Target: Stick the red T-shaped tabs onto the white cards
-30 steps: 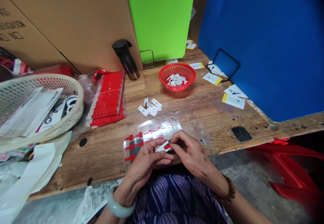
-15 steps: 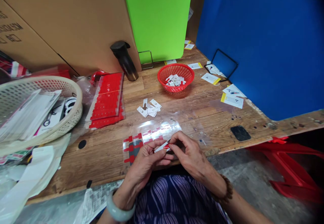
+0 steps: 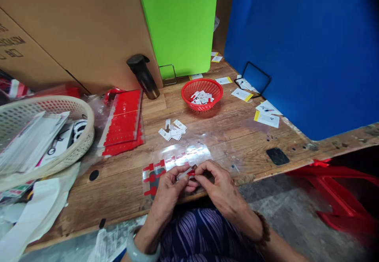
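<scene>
My left hand grips a small white card above the table's front edge. At the card's right end, my right hand pinches a small red piece. Under and behind my hands lies a clear sheet with red tabs on it. Several small white cards lie in a loose pile behind the sheet. Farther back, a red basket holds more of these cards.
A cream basket of packets stands left, beside stacked red sheets. A black tumbler stands near the cardboard. Green and blue boards rise behind. Printed cards and a black pad lie right.
The view has shifted slightly. Both hands stay together over the sheet, and the white card and red piece are tilted a little differently between the fingers.
</scene>
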Tool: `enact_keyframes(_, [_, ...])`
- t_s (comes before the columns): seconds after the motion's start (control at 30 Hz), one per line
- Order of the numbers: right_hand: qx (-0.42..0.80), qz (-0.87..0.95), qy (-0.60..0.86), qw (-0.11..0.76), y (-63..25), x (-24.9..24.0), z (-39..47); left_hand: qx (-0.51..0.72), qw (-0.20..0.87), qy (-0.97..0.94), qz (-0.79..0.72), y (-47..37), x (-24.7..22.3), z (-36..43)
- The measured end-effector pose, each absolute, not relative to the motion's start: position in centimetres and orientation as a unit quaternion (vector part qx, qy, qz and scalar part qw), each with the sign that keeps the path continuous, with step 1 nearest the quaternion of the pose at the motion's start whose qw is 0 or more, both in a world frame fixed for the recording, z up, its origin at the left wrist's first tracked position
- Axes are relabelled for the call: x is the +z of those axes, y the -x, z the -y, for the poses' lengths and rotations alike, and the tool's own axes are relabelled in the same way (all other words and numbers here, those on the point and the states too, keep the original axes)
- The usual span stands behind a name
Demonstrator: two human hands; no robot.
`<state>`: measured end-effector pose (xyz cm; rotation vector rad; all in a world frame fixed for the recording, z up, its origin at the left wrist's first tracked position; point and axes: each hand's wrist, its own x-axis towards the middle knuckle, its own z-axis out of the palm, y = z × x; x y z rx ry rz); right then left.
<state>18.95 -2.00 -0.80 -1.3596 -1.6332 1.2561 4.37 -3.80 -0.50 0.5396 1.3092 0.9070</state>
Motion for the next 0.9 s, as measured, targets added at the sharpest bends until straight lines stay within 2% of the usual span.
enact_keyframes(0.13, [0.46, 0.634, 0.514, 0.35, -19.1, -0.6, 1.8, 0.394, 0.667, -0.242, -0.584, -4.3, -0.4, 3.8])
enact_keyframes(0.33, [0.477, 0.631, 0.52, 0.321, -19.4, -0.6, 1.4, 0.377, 0.686, -0.222, -0.581, -4.2, -0.2, 3.9])
enact_keyframes(0.9, [0.366, 0.709, 0.52, 0.304, -19.1, -1.6, 1.3, 0.374, 0.694, -0.195, -0.583, -4.4, 0.1, 3.9])
